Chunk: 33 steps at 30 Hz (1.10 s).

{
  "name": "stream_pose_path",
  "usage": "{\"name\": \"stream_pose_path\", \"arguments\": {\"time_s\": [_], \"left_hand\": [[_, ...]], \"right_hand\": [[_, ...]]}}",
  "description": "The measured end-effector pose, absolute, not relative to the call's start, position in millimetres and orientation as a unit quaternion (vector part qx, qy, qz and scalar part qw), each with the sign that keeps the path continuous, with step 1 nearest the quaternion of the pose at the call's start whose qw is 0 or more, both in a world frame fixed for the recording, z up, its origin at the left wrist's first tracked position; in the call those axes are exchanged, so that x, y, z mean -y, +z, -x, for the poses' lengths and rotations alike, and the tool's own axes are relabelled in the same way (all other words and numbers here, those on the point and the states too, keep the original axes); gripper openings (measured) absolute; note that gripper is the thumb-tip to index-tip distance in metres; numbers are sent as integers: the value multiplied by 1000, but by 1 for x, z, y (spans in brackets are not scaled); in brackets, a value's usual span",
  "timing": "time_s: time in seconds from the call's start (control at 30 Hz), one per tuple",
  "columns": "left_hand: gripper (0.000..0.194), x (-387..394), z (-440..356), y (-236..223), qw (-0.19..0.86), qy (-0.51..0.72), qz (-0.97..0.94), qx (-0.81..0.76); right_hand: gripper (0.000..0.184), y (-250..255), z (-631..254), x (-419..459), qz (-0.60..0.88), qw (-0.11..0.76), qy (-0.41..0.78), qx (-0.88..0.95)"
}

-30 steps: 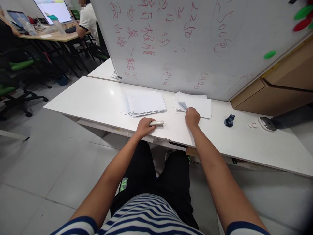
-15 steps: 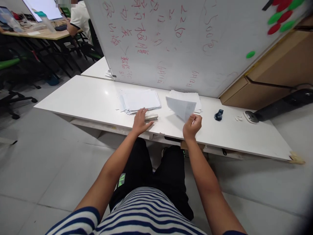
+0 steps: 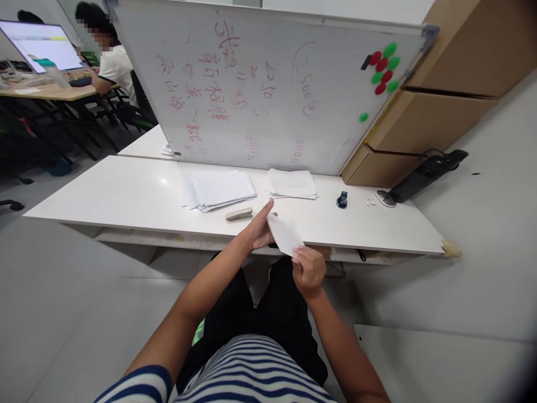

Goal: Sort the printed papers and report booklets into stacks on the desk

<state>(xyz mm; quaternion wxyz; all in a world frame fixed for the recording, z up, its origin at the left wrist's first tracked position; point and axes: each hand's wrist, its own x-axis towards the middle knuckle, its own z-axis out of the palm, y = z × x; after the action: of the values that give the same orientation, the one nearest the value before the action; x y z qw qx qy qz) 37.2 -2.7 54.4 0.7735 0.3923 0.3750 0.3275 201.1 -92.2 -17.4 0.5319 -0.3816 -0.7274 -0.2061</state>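
I hold a white sheet of paper (image 3: 285, 233) in front of me, above the near edge of the white table (image 3: 126, 196). My right hand (image 3: 309, 272) pinches its lower corner. My left hand (image 3: 259, 230) grips its upper left edge with the fingers closed on it. A beige stapler (image 3: 239, 214) lies on the table just left of my left hand. Behind it rests a fanned stack of white sheets (image 3: 220, 189). A second, smaller paper stack (image 3: 292, 183) lies to its right, at the foot of the whiteboard (image 3: 260, 84).
A small dark blue object (image 3: 342, 199) and a grey puck-shaped item (image 3: 384, 198) lie on the table's right part. Cardboard boxes (image 3: 436, 95) stand behind at right. A person in a white shirt (image 3: 114, 67) sits at a desk with a monitor (image 3: 39, 53) far left.
My right hand lifted one sheet off the right stack and drew it toward me. My left hand left the stapler and took hold of the sheet. The camera view pulled back and upward.
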Motion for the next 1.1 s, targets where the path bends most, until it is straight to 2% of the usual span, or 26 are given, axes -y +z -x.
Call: {"name": "stream_pose_path", "arguments": {"time_s": [0.07,0.13,0.2,0.3,0.4,0.47,0.6,0.73,0.8,0.87,1.1], "left_hand": [[66,-10,-44,55,788,291,-429,-332],[46,-26,-52,48,725,283,-500,-379],[33,-44,-58,34,594,296,-574,-479],[26,-68,-56,7,365,277,-690,-560],[25,-80,-46,-18,247,262,-720,-593],[25,-83,-42,-29,228,269,-716,-603],[25,-88,-41,-38,222,274,-713,-606],[47,-89,-42,-40,247,326,-687,-600],[59,-89,-42,-39,265,339,-672,-603],[65,-88,-42,-37,275,336,-659,-614],[66,-87,-43,-36,292,337,-652,-613]], "right_hand": [[15,-28,-203,90,392,511,-212,735],[13,-37,-208,78,421,468,-211,748],[14,-43,-217,58,467,393,-177,772],[28,-43,-229,19,544,266,-76,792],[44,-34,-232,-25,616,182,12,767],[49,-26,-227,-56,639,158,29,753],[46,-13,-209,-119,610,152,15,777],[52,-13,-196,-165,615,83,80,780],[49,-17,-195,-176,616,54,83,782],[36,-22,-195,-180,599,41,54,798],[33,-26,-194,-169,580,61,-3,812]]}}
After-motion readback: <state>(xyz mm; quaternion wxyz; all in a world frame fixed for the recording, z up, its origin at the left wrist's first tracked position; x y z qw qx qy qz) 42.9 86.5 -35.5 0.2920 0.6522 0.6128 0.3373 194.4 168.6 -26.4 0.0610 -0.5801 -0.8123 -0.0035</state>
